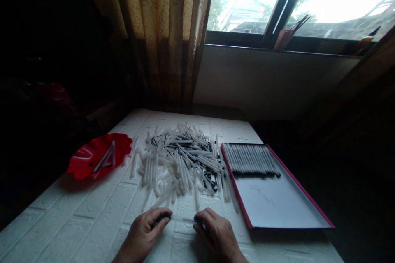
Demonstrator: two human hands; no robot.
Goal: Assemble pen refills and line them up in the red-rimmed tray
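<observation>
- Indoors, my left hand (148,227) and right hand (217,229) pinch a clear tube (182,218), one at each end.
- It looks light, stiff, probably slick — best gripped near the ends.

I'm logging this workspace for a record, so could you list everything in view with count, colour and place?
Table: one, white, near centre
Loose tubes: many, clear, piled mid-table
Small parts: several, black, pile's near right
Dish: one, red, table's left side
Dish tubes: a few, clear and dark, inside dish
Shallow box: one, white with red rim, table's right side
Tube row: uncounted, clear with black ends, box's far half
Window: one, dark-framed, upper right
Wall: one, greyish, below window
Curtain: one clear, golden-brown, left of window
Holder with sticks: one, reddish, at window's lower edge
Held tube: one, clear, nearer than pile
Left hand: one, bare, tube's left end
Right hand: one, bare, tube's right end
</observation>
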